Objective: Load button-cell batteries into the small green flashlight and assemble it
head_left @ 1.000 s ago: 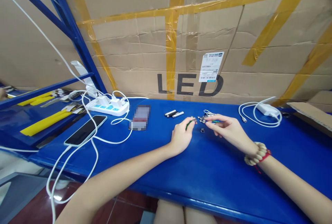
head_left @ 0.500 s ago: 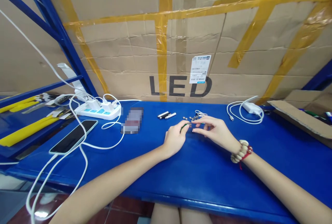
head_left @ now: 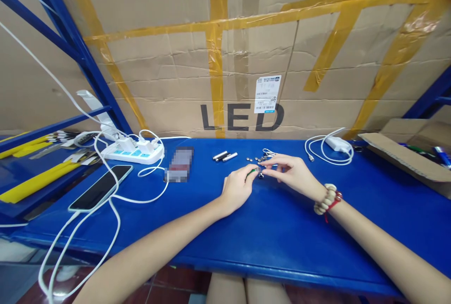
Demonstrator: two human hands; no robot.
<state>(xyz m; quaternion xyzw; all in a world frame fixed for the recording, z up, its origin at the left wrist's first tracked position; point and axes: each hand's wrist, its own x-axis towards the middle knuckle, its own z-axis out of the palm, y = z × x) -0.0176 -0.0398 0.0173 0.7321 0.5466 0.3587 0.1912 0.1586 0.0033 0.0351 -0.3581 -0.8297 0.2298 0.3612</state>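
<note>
My left hand point(head_left: 236, 190) is closed around a small green item point(head_left: 252, 171), most of which the fingers hide. Thumb and forefinger of my right hand point(head_left: 296, 177) pinch at its right end, where a small shiny dark-and-silver piece point(head_left: 260, 175) shows. Its exact kind is too small to make out. Several small round silver discs point(head_left: 249, 159) lie just beyond the hands, and a thin white cord point(head_left: 269, 152) lies partly behind my right hand. Farther left are short silver and black cylinders point(head_left: 225, 156), side by side on the blue table point(head_left: 211, 243).
On the left lie a black-screened phone point(head_left: 102, 187), a blurred-out phone-like object point(head_left: 180, 165) and a white power strip point(head_left: 141, 154) with looping cables. A white charger point(head_left: 338, 144) and an open cardboard box point(head_left: 405, 156) sit right. A large carton point(head_left: 169, 78) stands behind.
My right thumb and forefinger have closed in on the end of the item in my left hand. The shiny piece now shows lower, between the hands. The view has shifted slightly.
</note>
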